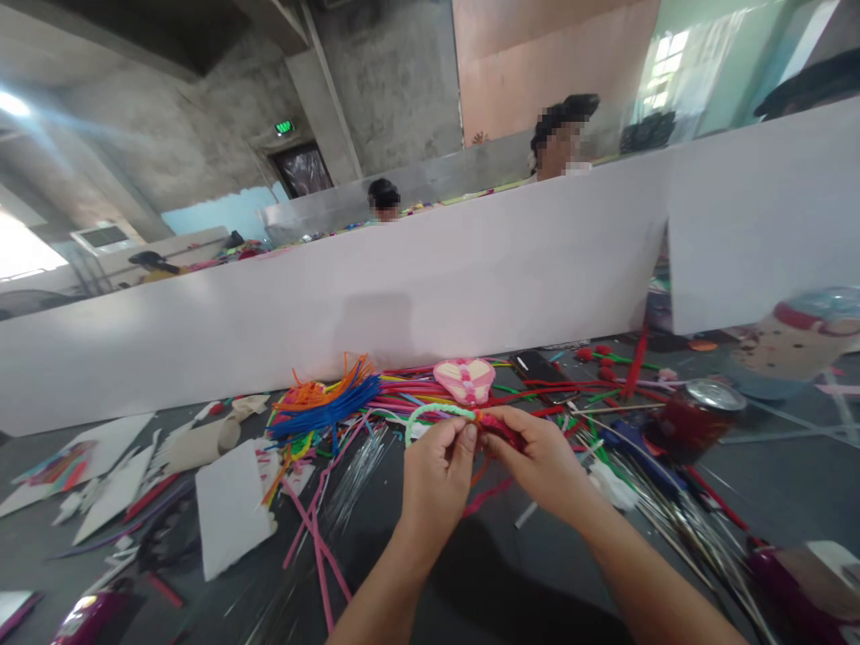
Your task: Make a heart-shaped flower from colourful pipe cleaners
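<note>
Mint-green stem (427, 409), left hand (438, 466) pinching, right hand (538, 448) clasping red fuzz (501, 429)

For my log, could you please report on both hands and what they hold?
Left hand pinching pale green stem. Right hand holding red part beside it. Stem curved. Pink heart just beyond.

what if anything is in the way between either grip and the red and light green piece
Nothing visible: the left grip and right grip both have hold of the red and light green piece. The pink and cream heart sits just beyond, not between.
</note>
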A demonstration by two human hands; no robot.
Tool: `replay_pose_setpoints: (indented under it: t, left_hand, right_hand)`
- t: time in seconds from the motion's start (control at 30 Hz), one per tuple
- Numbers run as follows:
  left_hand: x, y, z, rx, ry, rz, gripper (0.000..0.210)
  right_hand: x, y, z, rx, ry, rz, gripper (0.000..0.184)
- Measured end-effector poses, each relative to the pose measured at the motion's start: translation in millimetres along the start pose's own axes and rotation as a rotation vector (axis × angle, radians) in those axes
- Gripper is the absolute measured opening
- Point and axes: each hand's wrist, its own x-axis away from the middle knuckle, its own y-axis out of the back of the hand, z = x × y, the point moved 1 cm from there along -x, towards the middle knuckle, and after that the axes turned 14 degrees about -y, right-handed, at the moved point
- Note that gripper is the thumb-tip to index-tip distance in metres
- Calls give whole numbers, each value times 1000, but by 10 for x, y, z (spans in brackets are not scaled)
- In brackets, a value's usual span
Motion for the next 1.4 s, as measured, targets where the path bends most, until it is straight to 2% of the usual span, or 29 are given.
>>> replay_pose_setpoints:
  t: [0.1,0.17,0.23,0.27,0.3,0.4,0.5,0.63,0.87,1.07,1.17,1.23,1.4]
  left_hand:
    - [34,126,-108,-271,-190,3,21]
    - [25,262,-201,-398,-331,-60,19]
    - [-45,406,-270,-446,-403,-134,16]
    - [-105,463,-288,-457,-434,-122,15]
    - [-178,501,-291,-441,-453,-53,17]
    - [-408,514,-226,-268,-410,257,30]
    - [-554,449,-136,-62,-294,360,26]
    - [-617,385,-92,64,-195,371,16]
    - [-666,378,-158,-22,-281,421,13]
    - [-693,388,-175,-60,-309,483,16]
    - [-701,393,-149,-102,-285,473,18]
    - [-701,386,-124,-128,-268,475,20]
    - [-681,338,-53,-102,-260,491,19]
  right_hand:
    - [-23,37,-21,-106,-68,15,19]
    - [-30,65,-38,-178,-115,51,24]
    - [-31,87,-53,-229,-155,88,27]
    - [-30,96,-56,-241,-165,96,27]
    - [-27,101,-57,-248,-169,100,27]
    - [-17,104,-40,-244,-160,122,26]
    - [-8,102,-8,-235,-149,144,25]
    - [-5,113,33,-232,-134,150,23]
    - [-21,125,18,-252,-167,147,21]
    - [-50,103,17,-361,-176,135,24]
    - [-44,81,7,-392,-104,77,34]
    - [-31,66,-6,-303,-33,9,36]
    - [-26,68,-22,-81,72,-133,24]
